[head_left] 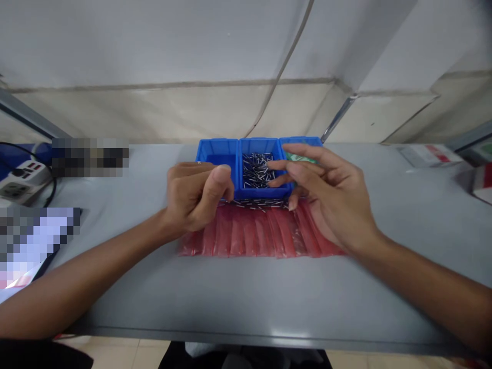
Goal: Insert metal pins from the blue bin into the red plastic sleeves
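My left hand (pixel 198 195) is curled closed, thumb against the bent fingers, in front of the left blue bin (pixel 217 146). Whatever lies inside those fingers, if anything, is hidden. To the right, my right hand (pixel 332 197) hovers with its fingers spread and nothing visible held. Its fingertips are near the middle blue bin (pixel 265 193), which contains many small dark and silver metal pins (pixel 255 169). The right blue bin (pixel 302 140), partly behind that hand, has green-and-white packets in it. Below the bins lies a row of red plastic bags (pixel 249 236), with more loose pins along its upper edge.
A white power strip (pixel 23 179) with a black cable is at the far left, above a blurred screen (pixel 34 246). Boxes (pixel 428 155) sit at the right side of the grey table (pixel 246 292). A wall stands behind the bins.
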The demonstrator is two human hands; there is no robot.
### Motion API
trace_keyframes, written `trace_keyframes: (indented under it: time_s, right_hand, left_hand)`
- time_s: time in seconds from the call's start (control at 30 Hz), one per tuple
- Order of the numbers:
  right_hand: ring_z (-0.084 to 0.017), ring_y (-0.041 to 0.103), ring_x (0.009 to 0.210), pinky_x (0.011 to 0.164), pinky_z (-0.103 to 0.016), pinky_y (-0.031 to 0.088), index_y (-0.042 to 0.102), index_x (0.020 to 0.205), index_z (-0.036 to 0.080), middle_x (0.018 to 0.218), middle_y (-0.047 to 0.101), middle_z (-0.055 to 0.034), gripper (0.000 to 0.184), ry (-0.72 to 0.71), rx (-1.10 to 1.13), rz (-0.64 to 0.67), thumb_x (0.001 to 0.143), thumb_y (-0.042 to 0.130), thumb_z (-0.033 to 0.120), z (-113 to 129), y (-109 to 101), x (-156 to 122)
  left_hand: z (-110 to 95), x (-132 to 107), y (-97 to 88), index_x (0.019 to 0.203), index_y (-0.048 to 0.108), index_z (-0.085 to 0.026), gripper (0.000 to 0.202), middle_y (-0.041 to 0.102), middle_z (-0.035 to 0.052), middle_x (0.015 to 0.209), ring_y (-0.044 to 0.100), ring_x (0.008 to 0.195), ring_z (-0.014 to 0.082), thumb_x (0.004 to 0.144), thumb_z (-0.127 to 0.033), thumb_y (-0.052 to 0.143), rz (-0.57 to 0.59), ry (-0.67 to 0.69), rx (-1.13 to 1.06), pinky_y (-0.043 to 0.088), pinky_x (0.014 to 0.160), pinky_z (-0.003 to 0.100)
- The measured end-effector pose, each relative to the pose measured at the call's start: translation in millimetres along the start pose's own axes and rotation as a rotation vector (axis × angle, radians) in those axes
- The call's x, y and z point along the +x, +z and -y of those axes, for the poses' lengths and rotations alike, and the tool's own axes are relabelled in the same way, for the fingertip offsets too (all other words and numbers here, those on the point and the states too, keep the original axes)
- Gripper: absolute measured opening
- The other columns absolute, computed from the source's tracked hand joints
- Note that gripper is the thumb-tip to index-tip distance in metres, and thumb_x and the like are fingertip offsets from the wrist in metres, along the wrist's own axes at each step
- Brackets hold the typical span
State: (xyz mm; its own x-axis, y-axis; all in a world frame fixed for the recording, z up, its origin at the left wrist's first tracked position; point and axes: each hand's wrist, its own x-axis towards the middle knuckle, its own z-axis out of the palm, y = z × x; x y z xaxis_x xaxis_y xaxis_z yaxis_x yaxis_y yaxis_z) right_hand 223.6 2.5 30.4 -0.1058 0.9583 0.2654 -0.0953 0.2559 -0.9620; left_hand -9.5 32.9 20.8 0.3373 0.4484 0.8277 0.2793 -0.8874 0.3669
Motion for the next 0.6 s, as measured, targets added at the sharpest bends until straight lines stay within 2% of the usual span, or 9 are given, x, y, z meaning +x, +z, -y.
trace_keyframes:
  time_s: [0.07,0.13,0.2,0.27,0.33,0.43,0.5,0.6]
  right_hand:
    - [-0.017,0.077,0.077,0.048,-0.025,0.056,0.071,0.123,0.027,0.105,0.081,-0.0036,0.024,-0.091,-0.174,0.004,0.099,0.067,0.028,2,-2,0]
    - [-0.017,0.073,0.067,0.053,-0.029,0.056,0.075,0.111,0.023,0.09,0.081,-0.0025,0.016,-0.309,-0.508,0.071,0.097,0.067,0.022,0,-2,-3]
    - [-0.018,0.072,0.065,0.06,-0.033,0.057,0.077,0.099,0.02,0.084,0.08,-0.0033,0.012,-0.568,-0.898,0.215,0.095,0.067,0.016,-6,-2,-7]
    - [-0.021,0.075,0.073,0.064,-0.035,0.057,0.077,0.099,0.017,0.091,0.081,-0.0058,0.015,-0.704,-1.197,0.384,0.095,0.064,0.011,-14,-2,-10]
    - [-0.023,0.077,0.083,0.067,-0.037,0.058,0.075,0.107,0.014,0.1,0.081,-0.0078,0.02,-0.681,-1.366,0.514,0.095,0.062,0.007,-20,-1,-12]
    - [-0.025,0.077,0.088,0.067,-0.038,0.059,0.072,0.119,0.012,0.106,0.08,-0.0087,0.029,-0.629,-1.464,0.598,0.093,0.063,0.002,-24,-1,-13]
    - [-0.025,0.077,0.086,0.066,-0.037,0.059,0.072,0.118,0.012,0.104,0.08,-0.0081,0.028,-0.64,-1.47,0.591,0.093,0.063,0.002,-24,-2,-12]
    - [-0.024,0.076,0.083,0.062,-0.036,0.058,0.075,0.111,0.014,0.101,0.079,-0.0076,0.022,-0.687,-1.388,0.495,0.095,0.062,0.006,-21,-3,-11]
  left_hand:
    - [-1,1,-0.5,0.065,0.057,-0.02,0.046,0.062,-0.0012,0.057,0.061,0.052,0.0102,0.109,-0.025,0.042,-0.002,-0.007,0.021,0.045,0.051,0.026]
    - [-1,2,-0.9,0.065,0.057,-0.02,0.046,0.063,-0.0012,0.057,0.062,0.053,0.0098,0.108,-0.024,0.043,0.023,0.004,0.033,0.045,0.051,0.026]
    - [-2,2,-0.5,0.064,0.055,-0.019,0.045,0.063,-0.0014,0.057,0.063,0.054,0.0098,0.107,-0.021,0.044,0.037,0.036,0.024,0.046,0.052,0.026]
    - [-2,3,0.4,0.064,0.054,-0.019,0.044,0.062,-0.0014,0.057,0.064,0.054,0.01,0.107,-0.02,0.045,0.042,0.058,0.015,0.047,0.052,0.026]
    - [-2,3,1.7,0.063,0.053,-0.019,0.044,0.062,-0.0014,0.056,0.063,0.053,0.0099,0.106,-0.019,0.045,0.037,0.065,0.011,0.046,0.051,0.026]
    - [-2,4,2.9,0.062,0.053,-0.018,0.043,0.061,-0.0008,0.055,0.061,0.051,0.0095,0.105,-0.017,0.048,0.027,0.086,0.007,0.043,0.049,0.026]
    - [-2,4,2.7,0.062,0.054,-0.017,0.042,0.062,-0.0001,0.056,0.06,0.051,0.0092,0.104,-0.017,0.049,0.025,0.097,0.0,0.042,0.049,0.026]
    - [-3,5,0.7,0.064,0.055,-0.018,0.043,0.063,-0.0002,0.056,0.06,0.051,0.0092,0.106,-0.02,0.047,0.051,0.078,0.052,0.043,0.05,0.027]
